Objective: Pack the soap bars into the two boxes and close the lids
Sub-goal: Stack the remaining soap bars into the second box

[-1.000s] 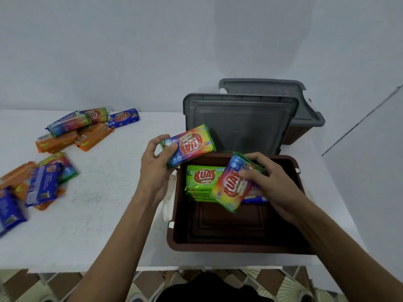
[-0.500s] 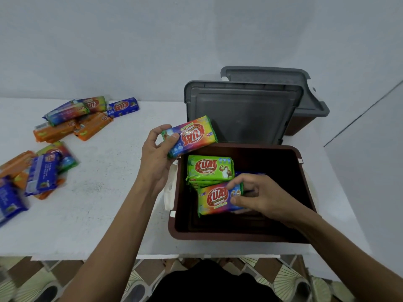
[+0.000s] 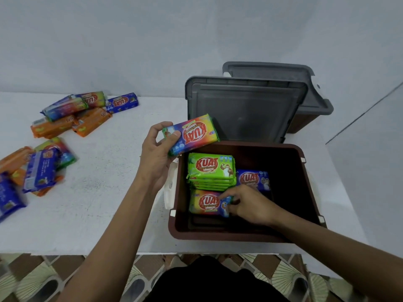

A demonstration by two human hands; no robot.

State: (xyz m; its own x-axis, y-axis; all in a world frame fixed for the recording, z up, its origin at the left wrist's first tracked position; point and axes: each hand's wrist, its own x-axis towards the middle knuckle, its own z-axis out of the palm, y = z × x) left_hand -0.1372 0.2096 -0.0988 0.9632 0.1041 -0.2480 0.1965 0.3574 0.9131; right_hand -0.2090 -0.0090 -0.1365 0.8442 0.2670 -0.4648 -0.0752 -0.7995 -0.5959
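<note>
A brown box (image 3: 309, 192) stands open on the white table, its grey lid (image 3: 246, 110) upright behind it. Inside lie a stack of green soap bars (image 3: 210, 168), a blue soap bar (image 3: 253, 178) and a rainbow soap bar (image 3: 206, 202) flat on the bottom. My right hand (image 3: 248, 203) is down in the box, its fingertips pinching the right end of that flat rainbow bar. My left hand (image 3: 157, 153) grips another rainbow soap bar (image 3: 194, 134) in the air above the box's left rim. A second brown box (image 3: 305, 122) with a grey lid (image 3: 283, 77) sits behind.
Loose soap bars lie on the left of the table: an orange, rainbow and blue pile (image 3: 80, 114) at the back, another heap (image 3: 37, 168) near the left edge. A white latch (image 3: 170, 188) hangs on the box's left side. Tiled floor shows below the table edge.
My right hand has carried its rainbow bar down into the box and laid it flat in front of the green stack. My left hand has stayed almost still with its bar.
</note>
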